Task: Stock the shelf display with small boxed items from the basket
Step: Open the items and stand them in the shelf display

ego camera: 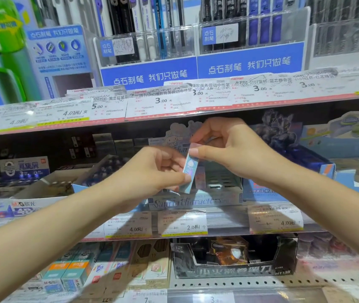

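the small pale-blue box (189, 174) sits at the centre of view, tilted, its top leaning toward one o'clock, held over the open display tray (196, 201) on the middle shelf. the left hand (152, 171), at nine o'clock of it, pinches its lower long edge with curled fingers; the right hand (224, 149), at one o'clock, pinches its top end between thumb and forefinger. it looks light, thin and stiff, likely glossy and a bit slippery, so a hold across the narrow edges seems safest. price tags (183, 224) hang at six o'clock. the basket is not in view.
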`<action>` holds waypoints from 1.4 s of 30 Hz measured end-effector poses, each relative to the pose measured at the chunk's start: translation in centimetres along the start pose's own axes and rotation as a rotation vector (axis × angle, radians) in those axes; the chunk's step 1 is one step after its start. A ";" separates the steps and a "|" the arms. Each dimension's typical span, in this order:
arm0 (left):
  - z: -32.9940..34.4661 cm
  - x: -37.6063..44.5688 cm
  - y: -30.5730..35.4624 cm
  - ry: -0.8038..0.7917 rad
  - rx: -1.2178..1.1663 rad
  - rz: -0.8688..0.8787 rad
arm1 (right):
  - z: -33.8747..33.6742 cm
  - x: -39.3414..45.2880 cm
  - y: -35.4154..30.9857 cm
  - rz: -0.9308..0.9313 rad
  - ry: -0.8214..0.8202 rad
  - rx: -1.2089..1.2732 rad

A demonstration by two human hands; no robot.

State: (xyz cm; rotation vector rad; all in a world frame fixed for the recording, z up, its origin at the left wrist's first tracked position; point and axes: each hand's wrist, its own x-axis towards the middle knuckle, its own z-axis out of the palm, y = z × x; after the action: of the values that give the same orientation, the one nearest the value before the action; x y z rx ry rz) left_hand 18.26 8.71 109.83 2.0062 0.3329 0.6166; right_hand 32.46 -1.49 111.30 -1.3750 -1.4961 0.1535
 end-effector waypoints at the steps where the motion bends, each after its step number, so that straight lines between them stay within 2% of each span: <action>1: 0.2 -0.1 0.1 0.010 -0.003 0.001 | 0.1 -0.1 0.1 0.001 0.008 0.010; 6: 1.2 0.2 0.1 0.090 -0.118 -0.016 | 0.3 -0.7 0.5 -0.008 0.019 0.066; 9: 1.6 0.5 0.4 0.107 -0.098 -0.025 | -0.1 -0.9 0.9 -0.004 0.029 0.026; 11: 1.5 0.8 0.2 0.138 0.099 0.040 | -0.5 -0.9 1.3 0.000 0.069 0.028; 13: 1.2 0.9 -0.1 0.198 0.460 0.258 | -1.0 -0.9 1.7 0.001 0.090 0.030; 15: 0.6 0.9 -0.3 0.162 0.764 0.443 | -1.4 -1.1 2.4 0.011 0.065 -0.011; 17: 0.1 1.1 -0.5 0.020 0.996 0.447 | -1.5 -1.3 3.0 0.025 0.034 -0.044; 19: -0.1 1.2 -0.7 -0.067 1.093 0.392 | -1.5 -1.4 3.7 0.034 0.033 -0.064; 32: -0.6 1.5 -0.6 -0.260 0.918 0.232 | -1.5 -1.6 4.8 0.029 0.029 -0.220; 37: -1.5 2.4 -1.4 -0.348 0.921 0.253 | -1.4 -1.7 4.8 0.009 0.011 -0.222; 42: -1.5 2.2 -1.1 -0.337 0.922 0.270 | -1.5 -1.6 4.8 -0.006 -0.062 -0.304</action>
State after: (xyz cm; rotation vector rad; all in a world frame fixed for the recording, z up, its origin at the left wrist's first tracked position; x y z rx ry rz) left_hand 19.30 11.40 110.13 3.0252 0.1420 0.2766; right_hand 36.38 -1.92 107.75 -1.6182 -1.6238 -0.0377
